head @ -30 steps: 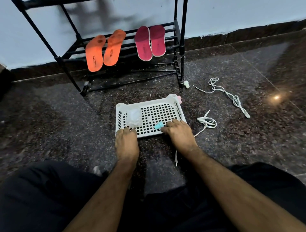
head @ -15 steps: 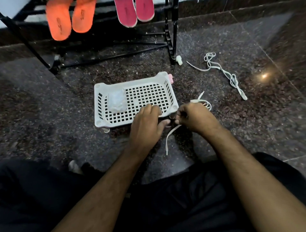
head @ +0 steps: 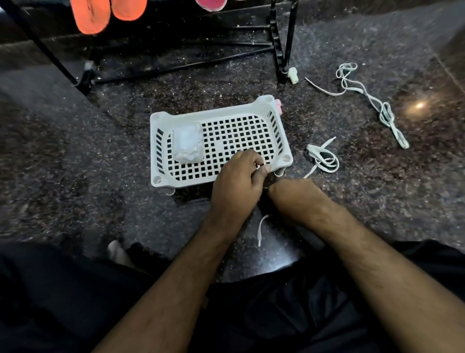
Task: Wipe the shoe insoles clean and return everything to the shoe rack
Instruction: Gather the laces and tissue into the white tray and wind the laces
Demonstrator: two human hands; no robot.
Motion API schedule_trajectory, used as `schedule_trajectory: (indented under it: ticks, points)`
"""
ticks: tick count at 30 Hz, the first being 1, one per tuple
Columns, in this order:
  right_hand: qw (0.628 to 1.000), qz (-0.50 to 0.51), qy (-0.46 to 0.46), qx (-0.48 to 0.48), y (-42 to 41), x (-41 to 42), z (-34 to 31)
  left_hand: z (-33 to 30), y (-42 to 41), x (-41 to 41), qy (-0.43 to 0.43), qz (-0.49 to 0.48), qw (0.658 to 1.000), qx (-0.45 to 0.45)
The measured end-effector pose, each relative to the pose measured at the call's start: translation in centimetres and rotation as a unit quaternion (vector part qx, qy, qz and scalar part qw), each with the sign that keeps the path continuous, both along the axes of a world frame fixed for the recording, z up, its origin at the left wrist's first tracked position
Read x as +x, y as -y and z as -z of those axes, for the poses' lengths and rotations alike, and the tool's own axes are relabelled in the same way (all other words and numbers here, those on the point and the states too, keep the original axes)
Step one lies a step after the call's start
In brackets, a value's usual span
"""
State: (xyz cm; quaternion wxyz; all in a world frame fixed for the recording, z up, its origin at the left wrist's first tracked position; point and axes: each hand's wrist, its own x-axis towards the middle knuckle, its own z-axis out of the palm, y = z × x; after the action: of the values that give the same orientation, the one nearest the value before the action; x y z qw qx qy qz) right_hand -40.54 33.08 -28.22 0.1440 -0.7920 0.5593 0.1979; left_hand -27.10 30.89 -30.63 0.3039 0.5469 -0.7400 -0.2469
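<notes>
Dark speckled stone floor fills the view, with the black metal shoe rack standing at the far edge, well beyond both hands. The toes of two orange insoles hang down from its shelf, far up and left of the left hand, and a sliver of a pink insole peeks in beside them at the top.

Down in the middle, the white perforated basket sits on the floor. A clear packet of white wipes lies in it, off to the left of the left hand. The left hand lies over the basket's near right part, fingers curled, thumb and fingertips pinched together on something small; what it is cannot be told from here. A pink tab shows at the basket's far right corner.

Right beside it, almost touching, is the right hand, low over the floor just off the basket's near right corner. Its fingers are tucked under and hidden, so its grip cannot be told. A white shoelace is coiled just beyond the right hand, a strand of it running towards that hand, and a loose lace end shows on the floor just below the two wrists. A second white shoelace sprawls well off to the right. A small white cap sits at the rack's right foot.

Black trousers cover the foreground.
</notes>
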Motion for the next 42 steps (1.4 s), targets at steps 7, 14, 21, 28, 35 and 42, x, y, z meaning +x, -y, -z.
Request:
schedule_trajectory:
  ticks: [7,14,21,28,35,42]
  points:
    - [0.931,0.065,0.349,-0.082,-0.3,-5.0,-3.4,-1.6,-0.7,-1.3,-0.18,0.055,0.976,0.106]
    - [0.86,0.143,0.459,-0.172,0.0,-4.2,-4.0,-3.5,-0.3,-0.3,-0.257,0.066,0.943,0.199]
    - [0.888,0.162,0.415,-0.115,1.7,-4.4,-2.8,-7.8,1.0,1.1,-0.611,0.078,0.743,0.261]
    - [0.85,0.044,0.524,0.02,-0.6,-1.7,-4.1,-4.0,1.7,2.0,-0.35,-0.022,0.925,0.143]
    - [0.831,0.162,0.51,-0.151,1.1,-4.3,-3.9,-5.1,-0.2,-0.5,-0.322,0.1,0.908,0.249]
    - [0.899,0.112,0.415,-0.088,1.3,-2.9,-2.5,-7.1,1.1,1.4,-0.606,0.064,0.727,0.317]
